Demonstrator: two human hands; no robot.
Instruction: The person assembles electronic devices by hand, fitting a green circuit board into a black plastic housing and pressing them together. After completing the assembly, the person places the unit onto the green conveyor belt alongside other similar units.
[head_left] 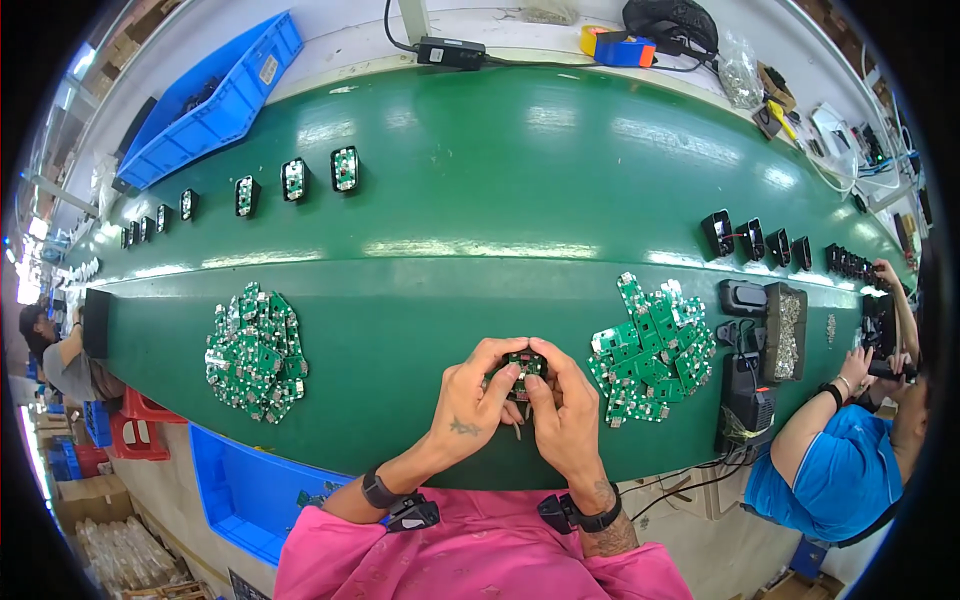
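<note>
My left hand (466,402) and my right hand (567,418) meet near the front edge of the green table, both closed around a small black casing with a green circuit board (525,362) in it. My two thumbs press down on the board while the fingers wrap the casing's sides. A thin pale piece sticks out below the hands; its kind is unclear. To the right of my right hand lies a heap of green circuit boards (655,345). Another board heap (256,355) sits farther off to the left.
Black casings with boards (293,180) stand in a row at far left, by a blue bin (215,115). More black casings (752,240) line the right side, above a tray of small metal parts (786,335). A co-worker in blue (835,470) works at right; another person sits far left.
</note>
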